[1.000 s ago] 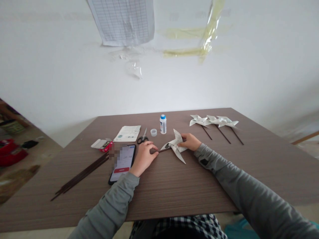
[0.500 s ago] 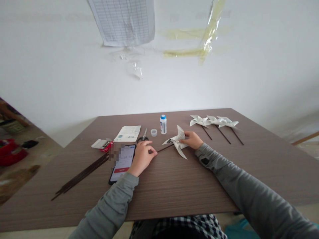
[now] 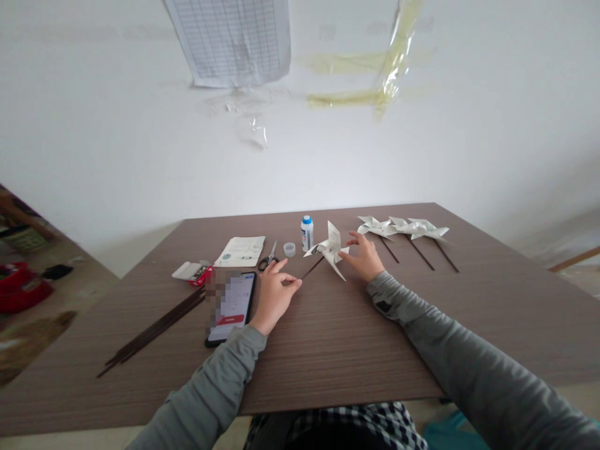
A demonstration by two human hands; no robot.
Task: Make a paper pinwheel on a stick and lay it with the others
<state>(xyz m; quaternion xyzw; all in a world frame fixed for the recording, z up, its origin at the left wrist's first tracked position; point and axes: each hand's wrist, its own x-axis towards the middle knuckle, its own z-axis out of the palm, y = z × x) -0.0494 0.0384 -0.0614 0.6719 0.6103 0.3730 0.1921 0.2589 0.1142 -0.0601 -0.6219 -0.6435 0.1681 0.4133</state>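
Observation:
A paper pinwheel [image 3: 329,250] with printed blades is raised over the middle of the table on a thin dark stick. My left hand [image 3: 274,290] pinches the lower end of that stick between thumb and fingers. Beside the blades, my right hand [image 3: 365,256] has its thumb and fingers apart; its thumb tip is at the blade's edge, and I cannot tell whether it touches. Just behind the pinwheel stands a white glue bottle [image 3: 307,235] with a blue cap. A smartphone [image 3: 232,309] lies to the left of my left hand, and scissors [image 3: 269,257] lie beyond it.
Several finished paper pinwheels [image 3: 424,229] lie at the back right. On the left are a bundle of dark sticks [image 3: 154,330], an opened small red box [image 3: 199,274] and a stack of paper squares [image 3: 240,251]. A small translucent cup [image 3: 289,249] sits near the bottle. The wall rises behind the table [image 3: 375,350].
The pinwheel has tilted upward and moved slightly left. My right hand has loosened from its blades, its fingers spreading. My left hand has shifted a little right, still holding the stick.

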